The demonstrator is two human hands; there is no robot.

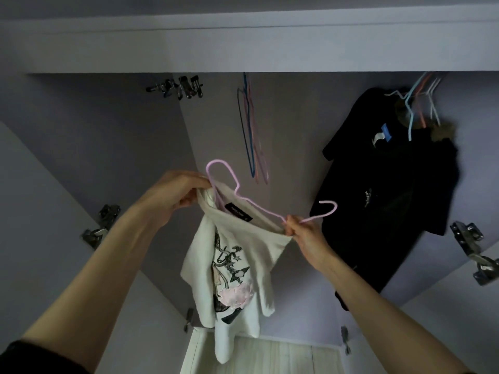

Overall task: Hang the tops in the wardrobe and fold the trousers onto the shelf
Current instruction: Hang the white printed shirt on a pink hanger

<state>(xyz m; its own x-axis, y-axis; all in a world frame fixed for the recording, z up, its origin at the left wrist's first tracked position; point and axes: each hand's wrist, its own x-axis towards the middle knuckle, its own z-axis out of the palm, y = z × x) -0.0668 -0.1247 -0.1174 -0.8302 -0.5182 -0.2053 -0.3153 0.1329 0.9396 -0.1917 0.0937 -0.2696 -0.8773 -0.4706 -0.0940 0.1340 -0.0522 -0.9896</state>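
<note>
A white top (237,268) with a dark and pink print hangs between my hands in front of the open wardrobe. A pink wire hanger (232,174) is partly inside its neck opening, hook end sticking out to the right. My left hand (178,193) pinches the collar's left side together with the hanger. My right hand (302,230) grips the collar's right side and the hanger's neck just below the hook.
A black top (388,190) hangs on a hanger at the right of the rail. Empty blue and pink hangers (252,130) dangle in the middle, clip hangers (178,87) at the left. Door hinges (472,247) stick out on both sides. A pale shelf (270,354) lies below.
</note>
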